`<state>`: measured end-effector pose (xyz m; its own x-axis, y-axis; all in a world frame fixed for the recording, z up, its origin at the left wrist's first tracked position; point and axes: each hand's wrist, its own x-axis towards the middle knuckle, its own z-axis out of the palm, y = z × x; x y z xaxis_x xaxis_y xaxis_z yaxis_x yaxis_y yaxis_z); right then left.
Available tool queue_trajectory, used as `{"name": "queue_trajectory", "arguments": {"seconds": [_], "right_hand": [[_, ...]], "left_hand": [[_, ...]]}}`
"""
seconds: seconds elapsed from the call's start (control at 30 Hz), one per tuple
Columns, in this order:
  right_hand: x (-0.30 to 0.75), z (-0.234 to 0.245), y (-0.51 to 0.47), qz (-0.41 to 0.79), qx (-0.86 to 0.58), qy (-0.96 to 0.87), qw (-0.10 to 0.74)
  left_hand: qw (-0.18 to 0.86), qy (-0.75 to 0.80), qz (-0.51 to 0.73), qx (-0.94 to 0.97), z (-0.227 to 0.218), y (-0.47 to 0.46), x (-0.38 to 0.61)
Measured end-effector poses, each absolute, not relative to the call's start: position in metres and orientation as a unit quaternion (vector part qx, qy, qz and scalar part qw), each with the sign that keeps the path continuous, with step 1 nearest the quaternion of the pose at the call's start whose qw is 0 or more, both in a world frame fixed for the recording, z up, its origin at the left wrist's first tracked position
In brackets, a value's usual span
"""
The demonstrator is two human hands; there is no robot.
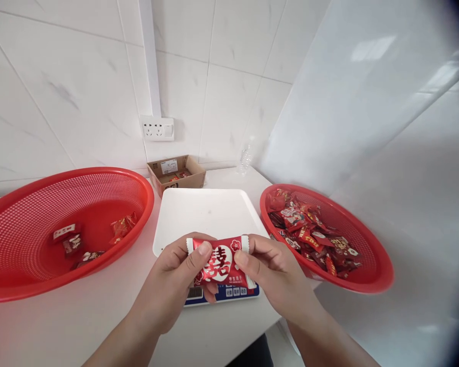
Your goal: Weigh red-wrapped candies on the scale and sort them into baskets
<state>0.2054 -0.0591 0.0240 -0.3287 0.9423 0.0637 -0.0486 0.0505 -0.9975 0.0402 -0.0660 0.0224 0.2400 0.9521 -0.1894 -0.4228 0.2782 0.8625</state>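
Observation:
A red-and-white candy packet (221,262) with a large double-character print is stretched between my hands. My left hand (176,275) pinches its left end, thumb on the front. My right hand (275,270) grips the right end the same way. Behind and below the packet stands a white weighing scale (208,209); its blue front panel is partly covered by the packet and my fingers. Right of my hands is a red basket (378,270) heaped with wrapped sweets (309,229). To the left, another red plastic basket (15,214) holds several small packets (124,226).
An open cardboard box (189,178) with a few small packets inside stands behind the scale. A clear plastic bottle (245,159) is near the back corner of the white table (130,306). A power socket (157,128) is fixed to the tiled wall.

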Motion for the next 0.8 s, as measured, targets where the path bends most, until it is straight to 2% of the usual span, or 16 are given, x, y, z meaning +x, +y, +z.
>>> {"name": "queue_trajectory", "arguments": {"seconds": [0.13,0.23,0.37,0.47,0.63,0.8], "right_hand": [[0.206,0.030,-0.064,0.576,-0.368,-0.589,0.431],[0.208,0.022,-0.055,0.532,-0.417,-0.594,0.436],[0.212,0.003,-0.026,0.441,-0.503,-0.607,0.429],[0.225,-0.006,-0.006,0.356,-0.560,-0.642,0.385],[0.289,-0.002,0.003,0.148,-0.663,-0.691,0.247],[0.386,0.000,0.002,0.128,-0.765,-0.609,0.165]], "left_hand": [[0.706,0.375,0.487,0.352,0.025,-0.069,0.040],[0.669,0.392,0.497,0.389,0.017,-0.064,0.038],[0.465,0.436,0.601,0.482,0.003,-0.049,0.030],[0.331,0.431,0.675,0.498,-0.006,-0.037,0.026],[0.322,0.428,0.696,0.477,-0.014,-0.027,0.026],[0.326,0.447,0.692,0.464,-0.016,-0.025,0.028]]}}
